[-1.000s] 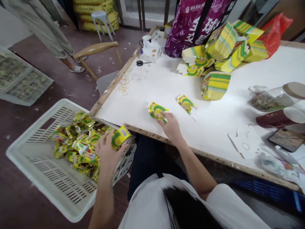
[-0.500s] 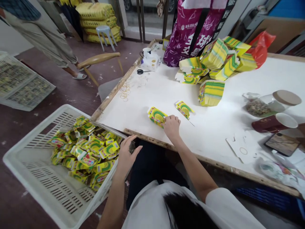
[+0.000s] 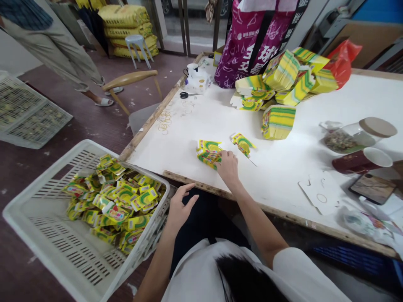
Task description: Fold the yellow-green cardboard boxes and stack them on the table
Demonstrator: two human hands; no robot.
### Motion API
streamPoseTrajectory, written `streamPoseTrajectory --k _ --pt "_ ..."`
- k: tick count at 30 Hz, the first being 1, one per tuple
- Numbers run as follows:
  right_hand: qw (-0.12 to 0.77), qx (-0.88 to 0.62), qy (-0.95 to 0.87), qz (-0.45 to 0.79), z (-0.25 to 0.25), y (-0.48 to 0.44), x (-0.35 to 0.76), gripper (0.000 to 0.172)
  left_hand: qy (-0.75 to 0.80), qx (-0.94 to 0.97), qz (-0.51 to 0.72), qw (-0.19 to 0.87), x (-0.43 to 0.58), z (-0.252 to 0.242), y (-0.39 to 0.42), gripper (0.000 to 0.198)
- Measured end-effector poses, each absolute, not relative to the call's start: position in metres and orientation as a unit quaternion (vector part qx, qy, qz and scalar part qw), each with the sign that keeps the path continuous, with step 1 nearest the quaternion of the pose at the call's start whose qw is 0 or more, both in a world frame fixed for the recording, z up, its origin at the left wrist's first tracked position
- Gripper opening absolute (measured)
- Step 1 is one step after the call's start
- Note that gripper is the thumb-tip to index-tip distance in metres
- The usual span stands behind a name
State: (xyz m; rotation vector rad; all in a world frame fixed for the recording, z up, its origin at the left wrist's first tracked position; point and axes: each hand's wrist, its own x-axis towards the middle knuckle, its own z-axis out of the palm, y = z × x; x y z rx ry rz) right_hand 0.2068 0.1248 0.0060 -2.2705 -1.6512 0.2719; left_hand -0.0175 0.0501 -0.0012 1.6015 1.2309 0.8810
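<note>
My right hand (image 3: 228, 168) has its fingers curled on the right end of a small fanned stack of flat yellow-and-green printed cartons (image 3: 208, 152) on the white tabletop. Several carton edges show in the fan. My left hand (image 3: 182, 204) hangs in front of the table edge, thumb and fingers apart, holding nothing. Just right of the stack lies another yellow carton piece (image 3: 243, 144) with a thin dark stick-like thing at its lower end. To my left a white slotted crate (image 3: 63, 235) holds a heap of small filled-looking yellow packs (image 3: 126, 195).
Bundled yellow cartons (image 3: 278, 122) and a purple bag (image 3: 242, 46) stand at the back. Scissors (image 3: 188, 95) and rubber bands (image 3: 164, 121) lie left. On the right are a jar (image 3: 362, 134), maroon cup (image 3: 359, 161) and phone (image 3: 373, 188). A person stands beyond a chair (image 3: 132, 79).
My left hand has moved right and away from the crate's rim. The cartons under my right hand have fanned apart and now show their edges.
</note>
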Motion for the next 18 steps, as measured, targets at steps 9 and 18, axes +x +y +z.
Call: streamPoseTrajectory --k 9,18 --pt "0.108 -0.742 -0.657 0.077 0.023 0.167 0.235 0.099 0.506 0.636 0.353 0.465 -0.019 -0.003 0.054 0.036" --pt "-0.034 -0.685 -0.714 0.141 0.028 0.184 0.235 0.111 0.509 0.630 0.353 0.469 -0.020 -0.001 0.058 0.036"
